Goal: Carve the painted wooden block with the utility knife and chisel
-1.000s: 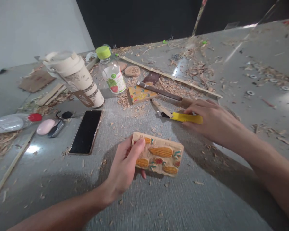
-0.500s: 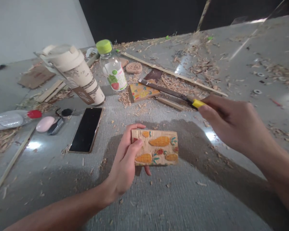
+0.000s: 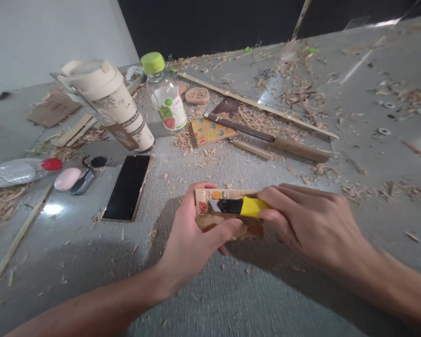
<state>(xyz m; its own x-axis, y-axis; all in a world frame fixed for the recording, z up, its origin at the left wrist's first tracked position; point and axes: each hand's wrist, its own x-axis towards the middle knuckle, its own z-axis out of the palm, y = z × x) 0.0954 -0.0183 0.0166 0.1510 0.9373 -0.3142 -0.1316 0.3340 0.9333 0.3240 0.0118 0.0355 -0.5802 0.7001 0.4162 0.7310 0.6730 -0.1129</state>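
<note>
My left hand grips a small wooden block painted with orange and red shapes, its thumb lying across the front edge. A yellow and black utility knife is held in my right hand, with the short blade pointing left over the block's top. Whether the blade touches the wood I cannot tell. Farther back, a long flat tool with a wooden handle, perhaps a file or chisel, rests with its dark end on a second painted block.
Behind my hands stand a bottle with a green cap and a cream travel cup. To the left lie a phone, a pink rounded object and a plastic bottle with a red cap. Wood shavings and a thin strip litter the surface.
My right hand has come left and toward me, bringing the knife over the block. The long tool's wooden handle now shows. My left thumb has shifted right along the block.
</note>
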